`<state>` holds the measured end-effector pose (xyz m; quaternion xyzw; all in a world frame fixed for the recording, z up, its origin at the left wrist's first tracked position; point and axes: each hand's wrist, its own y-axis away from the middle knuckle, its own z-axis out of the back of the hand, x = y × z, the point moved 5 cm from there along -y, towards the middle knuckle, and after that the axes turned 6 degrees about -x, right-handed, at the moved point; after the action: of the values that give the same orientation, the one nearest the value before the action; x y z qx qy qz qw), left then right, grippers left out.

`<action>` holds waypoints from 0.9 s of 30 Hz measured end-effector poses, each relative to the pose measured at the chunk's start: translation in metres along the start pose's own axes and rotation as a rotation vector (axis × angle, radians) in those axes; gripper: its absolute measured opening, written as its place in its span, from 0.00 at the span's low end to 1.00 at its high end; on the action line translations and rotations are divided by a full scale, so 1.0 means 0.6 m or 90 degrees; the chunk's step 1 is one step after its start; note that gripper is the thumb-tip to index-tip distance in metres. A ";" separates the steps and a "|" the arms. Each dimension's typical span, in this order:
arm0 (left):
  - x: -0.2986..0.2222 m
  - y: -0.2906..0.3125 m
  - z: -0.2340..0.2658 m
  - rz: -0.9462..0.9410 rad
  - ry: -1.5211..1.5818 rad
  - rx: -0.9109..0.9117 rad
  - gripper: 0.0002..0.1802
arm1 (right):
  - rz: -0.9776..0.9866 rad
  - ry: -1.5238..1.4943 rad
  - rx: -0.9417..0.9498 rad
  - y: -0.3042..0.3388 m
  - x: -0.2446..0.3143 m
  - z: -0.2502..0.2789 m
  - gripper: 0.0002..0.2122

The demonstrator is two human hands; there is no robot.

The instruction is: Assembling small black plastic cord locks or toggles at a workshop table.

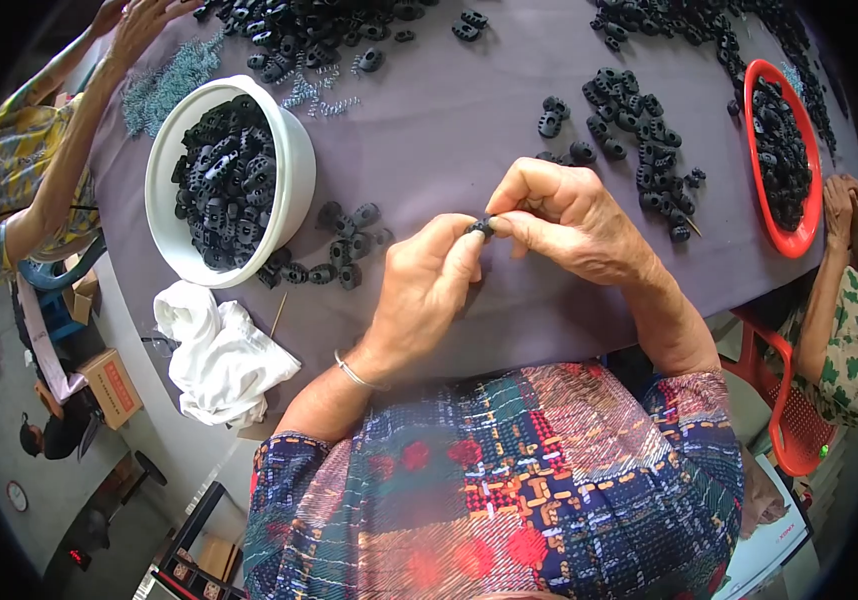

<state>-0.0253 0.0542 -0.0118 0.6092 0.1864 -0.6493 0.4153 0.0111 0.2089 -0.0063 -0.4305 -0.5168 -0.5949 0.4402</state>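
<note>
Above the near part of the table, my left hand (pixel 417 290) and my right hand (pixel 579 225) meet fingertip to fingertip. Between them is a small black plastic cord lock (pixel 483 227), pinched from both sides and partly covered by the fingers. A loose group of black cord locks (pixel 347 245) lies left of my left hand, beside a white tub (pixel 297 180) heaped with more of them. Beyond my right hand, another scatter of cord locks (pixel 657 160) stretches across the cloth.
Coiled springs (pixel 171 85) and a large black pile (pixel 299 25) lie at the far left. A red basin (pixel 799 240) of black parts stands right. A white cloth (pixel 219 350) and thin stick (pixel 279 314) rest near the left edge. Co-workers' arms (pixel 69 160) show at both sides.
</note>
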 end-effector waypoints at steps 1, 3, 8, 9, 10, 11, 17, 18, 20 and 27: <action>0.003 0.002 0.001 0.039 0.063 0.011 0.10 | -0.007 0.003 0.032 0.000 0.003 -0.004 0.05; 0.003 0.003 0.003 0.070 0.127 0.018 0.10 | 0.066 0.002 -0.003 0.004 0.012 -0.008 0.07; 0.028 -0.002 0.008 0.118 0.404 0.028 0.12 | 0.346 0.196 -0.089 0.022 0.056 -0.018 0.21; 0.025 -0.003 0.008 0.116 0.405 0.027 0.12 | 0.375 0.231 -0.114 0.025 0.058 -0.022 0.21; 0.022 -0.003 0.008 0.128 0.418 0.026 0.12 | 0.402 0.266 -0.140 0.030 0.061 -0.027 0.22; 0.021 -0.004 0.008 0.140 0.431 0.026 0.12 | 0.389 0.289 -0.139 0.030 0.062 -0.031 0.21; 0.020 -0.004 0.010 0.145 0.436 0.056 0.14 | 0.432 0.310 -0.191 0.028 0.054 -0.040 0.16; 0.021 -0.005 0.011 0.146 0.436 0.056 0.14 | 0.431 0.309 -0.191 0.027 0.051 -0.040 0.16; 0.021 -0.006 0.011 0.149 0.451 0.090 0.15 | 0.465 0.323 -0.202 0.027 0.048 -0.041 0.16; 0.020 -0.008 0.012 0.160 0.415 0.159 0.16 | 0.477 0.313 -0.164 0.027 0.050 -0.040 0.16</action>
<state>-0.0325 0.0475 -0.0231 0.8482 0.1522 -0.3827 0.3332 0.0179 0.1814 0.0244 -0.4846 -0.1280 -0.5388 0.6771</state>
